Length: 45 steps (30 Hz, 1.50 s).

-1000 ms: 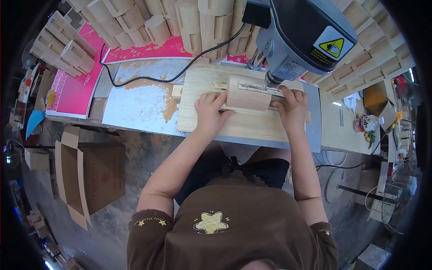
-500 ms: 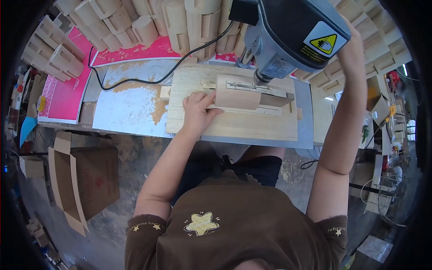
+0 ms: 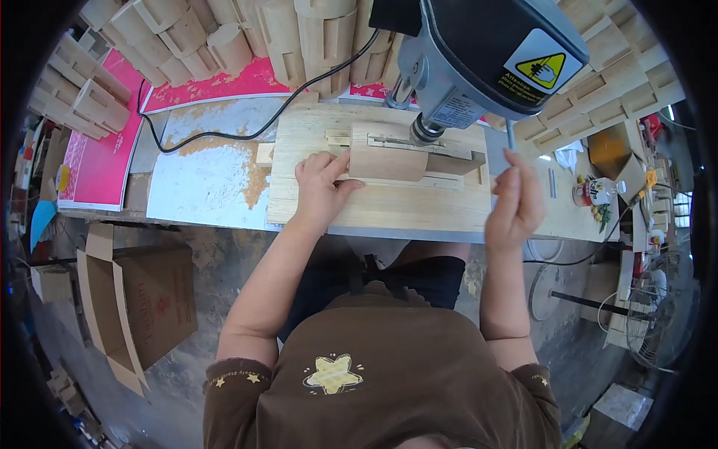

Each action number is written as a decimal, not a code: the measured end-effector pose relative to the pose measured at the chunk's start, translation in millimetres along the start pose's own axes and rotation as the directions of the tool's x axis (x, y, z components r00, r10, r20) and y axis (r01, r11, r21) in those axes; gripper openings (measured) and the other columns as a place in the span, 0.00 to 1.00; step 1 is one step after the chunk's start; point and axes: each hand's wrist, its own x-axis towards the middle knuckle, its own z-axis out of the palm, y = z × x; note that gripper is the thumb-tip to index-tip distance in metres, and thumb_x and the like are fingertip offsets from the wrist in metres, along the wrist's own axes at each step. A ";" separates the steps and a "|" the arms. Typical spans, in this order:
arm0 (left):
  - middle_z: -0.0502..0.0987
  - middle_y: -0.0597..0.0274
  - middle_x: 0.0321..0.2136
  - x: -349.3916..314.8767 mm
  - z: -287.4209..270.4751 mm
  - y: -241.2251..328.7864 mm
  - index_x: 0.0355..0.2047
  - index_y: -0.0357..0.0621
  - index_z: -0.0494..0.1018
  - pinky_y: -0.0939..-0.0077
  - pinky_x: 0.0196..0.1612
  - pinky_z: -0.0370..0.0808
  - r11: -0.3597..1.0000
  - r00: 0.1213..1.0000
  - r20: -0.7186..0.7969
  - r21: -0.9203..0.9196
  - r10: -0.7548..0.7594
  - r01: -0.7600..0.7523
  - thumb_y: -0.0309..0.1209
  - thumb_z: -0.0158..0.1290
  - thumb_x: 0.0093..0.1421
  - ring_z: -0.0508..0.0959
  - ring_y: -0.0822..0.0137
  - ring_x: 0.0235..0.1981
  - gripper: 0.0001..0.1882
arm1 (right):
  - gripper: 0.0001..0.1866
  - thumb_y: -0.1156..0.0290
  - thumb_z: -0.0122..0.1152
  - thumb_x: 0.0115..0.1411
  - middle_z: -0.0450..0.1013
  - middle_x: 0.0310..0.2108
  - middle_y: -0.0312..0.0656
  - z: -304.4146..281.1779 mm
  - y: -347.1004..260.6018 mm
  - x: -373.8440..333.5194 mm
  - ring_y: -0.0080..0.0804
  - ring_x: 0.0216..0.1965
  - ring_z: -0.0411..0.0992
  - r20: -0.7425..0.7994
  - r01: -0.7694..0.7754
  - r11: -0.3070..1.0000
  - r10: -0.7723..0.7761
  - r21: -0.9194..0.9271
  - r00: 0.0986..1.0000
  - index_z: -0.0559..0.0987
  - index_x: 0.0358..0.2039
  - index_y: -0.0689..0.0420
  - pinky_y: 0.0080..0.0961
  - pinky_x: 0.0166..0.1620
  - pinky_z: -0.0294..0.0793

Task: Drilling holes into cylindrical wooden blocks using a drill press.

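Note:
A pale wooden block with a curved top lies on a flat wooden board, beneath the chuck of a drill press. Slotted strips run along the block's top. My left hand grips the block's left end, with its thumb along the near lower edge. A flat piece juts from the block's right end. My right hand is raised beside the board's right edge, fingers loosely bent and nothing visible in them. Its fingertips are just below the press's metal lever; whether they touch I cannot tell.
Stacked wooden cylinders line the back, with more wooden pieces at the right. A black cable crosses the sawdust-strewn bench. An open cardboard box stands on the floor at left. A clear bottle lies at the right.
My right hand has come down and toward me from behind the drill press's right side. My left hand stays at the block's end. The whole view has shifted slightly.

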 end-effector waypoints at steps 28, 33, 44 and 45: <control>0.70 0.66 0.29 5.9 25.6 25.8 0.44 0.50 0.75 0.62 0.43 0.57 1.000 0.999 0.019 0.000 0.027 -0.027 0.37 0.65 0.38 0.69 0.62 0.37 0.29 | 0.16 0.65 0.48 0.62 0.64 0.16 0.31 -30.2 -15.6 124.5 0.15 0.18 0.59 0.105 -0.151 0.988 0.147 0.032 0.983 0.78 0.31 0.64 0.14 0.23 0.55; 0.70 0.66 0.28 5.4 27.4 24.2 0.44 0.50 0.75 0.62 0.44 0.57 1.000 0.999 0.033 0.011 0.022 -0.022 0.37 0.65 0.38 0.68 0.62 0.37 0.28 | 0.11 0.76 0.46 0.58 0.65 0.15 0.40 -15.7 -5.6 35.5 0.25 0.18 0.64 -0.061 0.101 0.990 -0.095 0.101 0.994 0.76 0.25 0.68 0.21 0.23 0.62; 0.69 0.67 0.27 6.5 29.9 24.8 0.43 0.51 0.76 0.62 0.45 0.57 1.000 0.999 0.046 0.011 0.014 -0.014 0.37 0.65 0.38 0.68 0.62 0.35 0.28 | 0.08 0.78 0.48 0.54 0.71 0.28 0.46 38.6 51.6 -22.6 0.37 0.27 0.66 -0.145 0.234 0.946 -0.205 0.223 0.968 0.75 0.32 0.63 0.29 0.32 0.65; 0.69 0.67 0.27 6.4 30.2 23.5 0.43 0.51 0.76 0.62 0.45 0.57 1.000 0.999 0.044 0.014 0.017 -0.017 0.37 0.65 0.38 0.68 0.62 0.35 0.28 | 0.07 0.78 0.49 0.54 0.71 0.26 0.46 34.8 49.6 -18.7 0.37 0.25 0.66 -0.114 0.253 0.947 -0.234 0.199 0.966 0.76 0.31 0.63 0.29 0.30 0.65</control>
